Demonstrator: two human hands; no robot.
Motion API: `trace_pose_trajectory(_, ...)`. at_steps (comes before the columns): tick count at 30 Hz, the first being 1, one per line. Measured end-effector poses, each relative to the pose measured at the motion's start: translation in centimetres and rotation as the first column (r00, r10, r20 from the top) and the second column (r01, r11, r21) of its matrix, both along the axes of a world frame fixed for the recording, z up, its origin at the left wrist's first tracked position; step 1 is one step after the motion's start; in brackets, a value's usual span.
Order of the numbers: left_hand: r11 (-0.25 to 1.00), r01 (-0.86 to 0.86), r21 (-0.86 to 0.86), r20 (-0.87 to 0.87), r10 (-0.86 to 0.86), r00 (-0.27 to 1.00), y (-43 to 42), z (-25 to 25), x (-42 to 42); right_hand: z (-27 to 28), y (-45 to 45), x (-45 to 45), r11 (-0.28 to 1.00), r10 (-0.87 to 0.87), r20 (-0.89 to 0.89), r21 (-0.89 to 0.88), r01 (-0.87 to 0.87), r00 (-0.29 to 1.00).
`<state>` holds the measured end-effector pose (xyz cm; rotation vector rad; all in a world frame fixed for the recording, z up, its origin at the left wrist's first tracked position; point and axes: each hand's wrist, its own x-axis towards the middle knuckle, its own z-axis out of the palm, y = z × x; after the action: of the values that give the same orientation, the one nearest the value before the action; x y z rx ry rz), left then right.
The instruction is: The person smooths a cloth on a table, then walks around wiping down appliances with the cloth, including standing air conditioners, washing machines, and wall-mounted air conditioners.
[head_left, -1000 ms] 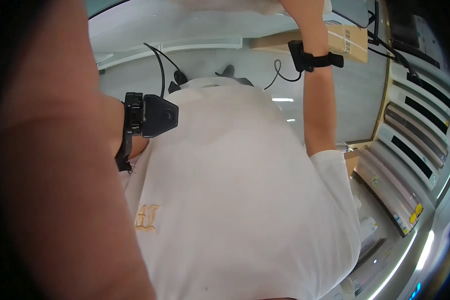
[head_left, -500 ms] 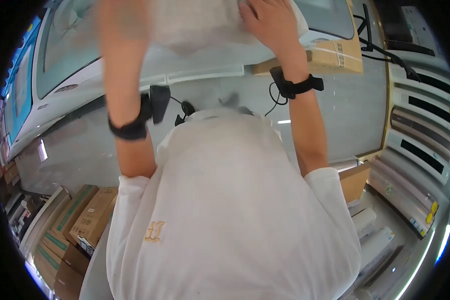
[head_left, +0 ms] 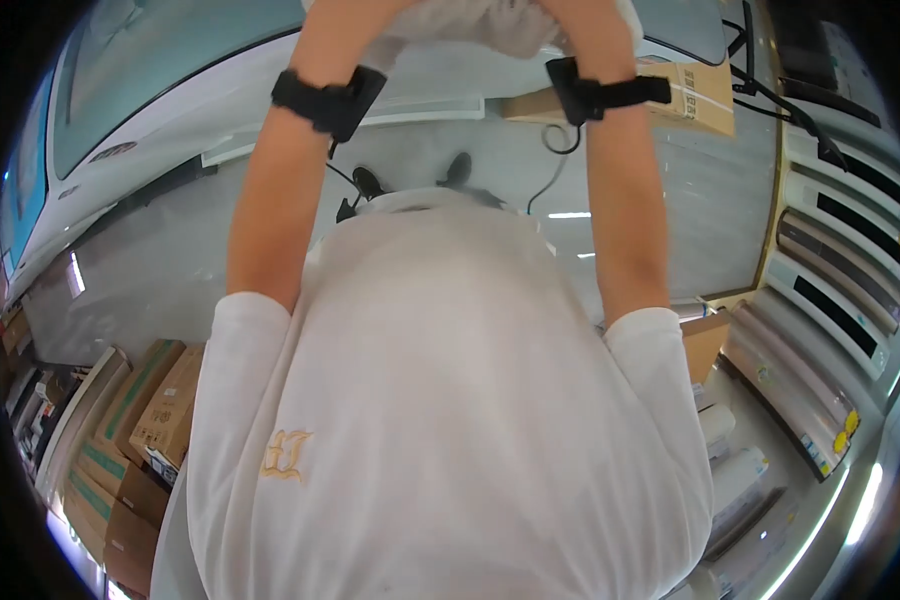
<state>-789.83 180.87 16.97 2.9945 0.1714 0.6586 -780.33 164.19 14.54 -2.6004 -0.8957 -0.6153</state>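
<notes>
A crumpled white cloth (head_left: 490, 22) lies at the top edge, on the front of a pale surface with glass panels (head_left: 195, 50). My left hand (head_left: 362, 14) reaches to the left side of the cloth, and my right hand (head_left: 582, 16) is at its right side. Both hands are cut off by the top of the frame, so their fingers and any hold on the cloth are hidden. Each wrist wears a black strap with a black block on it.
Below the surface are the grey floor (head_left: 185, 245) and my shoes. A cardboard box (head_left: 705, 98) stands at the upper right, near black cables. More boxes (head_left: 170, 405) stand at lower left. White and grey appliance units (head_left: 820, 300) line the right side.
My left arm, large and close to the camera earlier, has swung forward and inward to the cloth. My right hand has moved farther up, and its fingers have left the view.
</notes>
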Motion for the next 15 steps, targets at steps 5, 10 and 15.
trace_pose_trajectory(5, 0.987, 0.059, -0.152, -0.111, -0.077, 0.991, 3.8, 0.3, -6.9, 1.5, -2.8, -8.7, 0.999, -0.011, 0.046, 0.042, 0.009, 0.999)
trace_pose_trajectory(10, 0.974, 0.202, -0.107, -0.067, -0.210, 0.975, 4.2, 1.0, -6.1, 1.8, -3.2, -6.6, 0.994, -0.106, 0.009, 0.021, 0.106, 0.994)
trace_pose_trajectory(15, 0.960, 0.278, 0.014, 0.070, -0.279, 0.958, 1.0, -0.7, 0.4, 0.7, 0.3, -1.8, 1.000, -0.019, 0.043, 0.025, 0.018, 0.999)
